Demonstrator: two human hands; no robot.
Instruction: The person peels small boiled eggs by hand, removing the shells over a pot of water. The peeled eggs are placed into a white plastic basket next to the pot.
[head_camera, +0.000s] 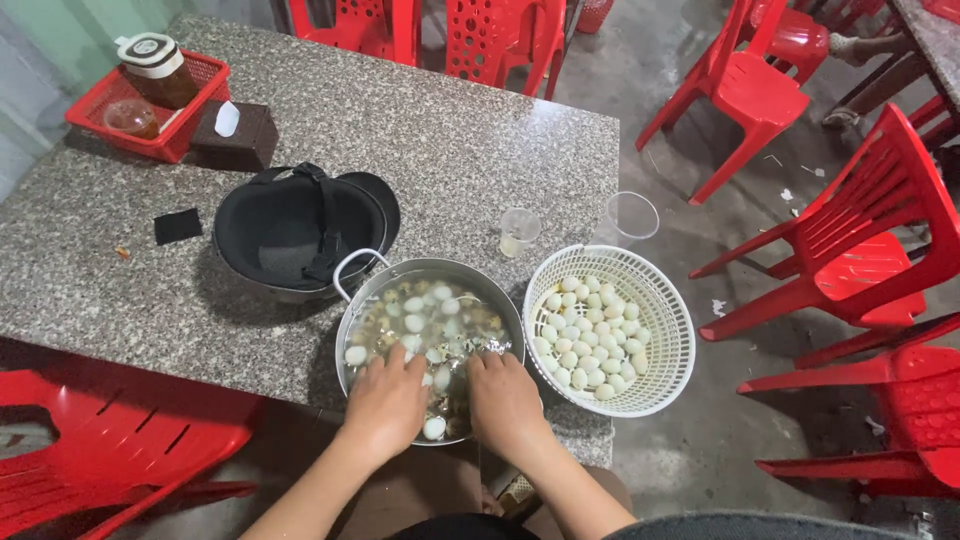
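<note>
The round metal pot (430, 345), filled with water and small speckled and peeled eggs (425, 310), sits at the near edge of the grey speckled stone tabletop (420, 130), its looped wire handle pointing toward the far side. Both of the person's hands reach into it from the near rim. The left hand (388, 400) lies palm down over the eggs, its fingers (400, 362) curled into the water; whether they grip an egg cannot be told. The right hand (505, 400) sits just beside it, fingers (492, 362) bent downward among the shells, and their grasp is likewise hidden.

Touching the pot's right side stands a white plastic mesh basket (665, 345) holding a heap of peeled white eggs (592, 335). Behind the pot rests an upturned black helmet (295, 235). Two clear plastic cups (520, 230) stand beyond the basket. A red plastic tray (205, 75) with jars occupies the far left corner, with a dark tissue box (235, 135) beside it. Red plastic chairs (860, 250) surround the tabletop.
</note>
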